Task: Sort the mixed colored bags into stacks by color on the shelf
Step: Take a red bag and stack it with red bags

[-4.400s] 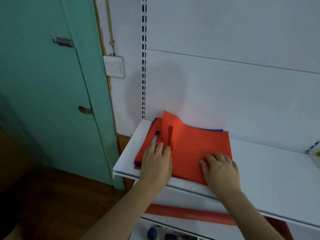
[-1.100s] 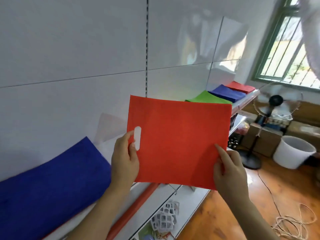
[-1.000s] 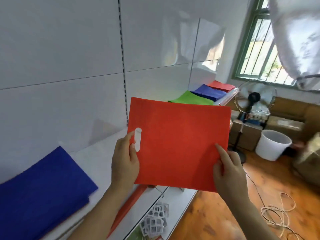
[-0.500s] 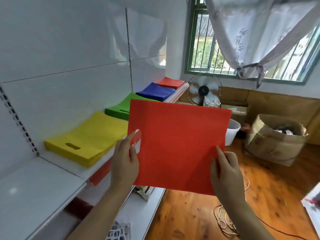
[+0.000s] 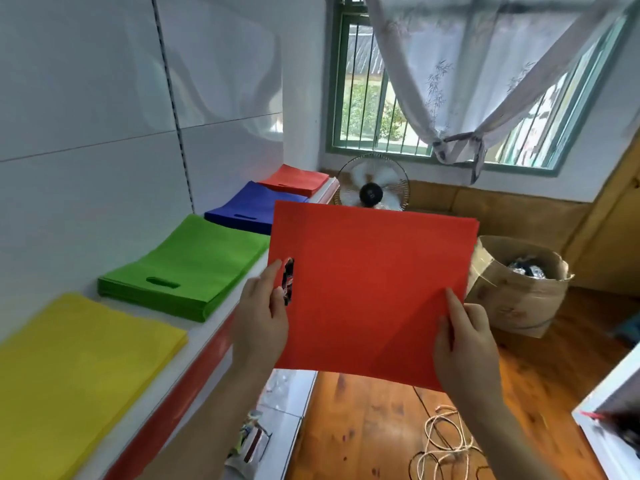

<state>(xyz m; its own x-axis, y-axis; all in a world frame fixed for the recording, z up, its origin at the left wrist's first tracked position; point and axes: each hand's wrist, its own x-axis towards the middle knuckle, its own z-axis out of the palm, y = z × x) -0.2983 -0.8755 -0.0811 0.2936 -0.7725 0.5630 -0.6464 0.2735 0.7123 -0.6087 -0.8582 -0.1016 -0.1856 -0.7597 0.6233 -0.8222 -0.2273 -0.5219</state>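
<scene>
Head view: red bag [image 5: 370, 292] held up flat at frame centre, in the air just right of the shelf [image 5: 221, 317] edge. Rectangular, matte non-woven-looking sheet, uniform red, oval handle slot cut near its left edge. No print or label readable on it

Left hand [image 5: 261, 323] pinches the left edge beside the slot, thumb on the front face. Right hand [image 5: 464, 341] pinches the lower right corner, thumb up along the front

Shelf is white and glossy, running from lower left toward the window [image 5: 433, 81]. Four flat stacks on it, each apart from the next: yellow stack [image 5: 69, 372] lower left, green stack [image 5: 187, 265] mid left with slot visible, blue stack [image 5: 252, 209] behind it, red stack [image 5: 298, 180] farthest, at the shelf end. Red strip along the shelf front edge

Right of centre: open cardboard box [image 5: 519, 292] on wood plank floor, standing fan [image 5: 372, 187] behind the held bag, coiled cord [image 5: 446, 441] at bottom. No legible writing anywhere
</scene>
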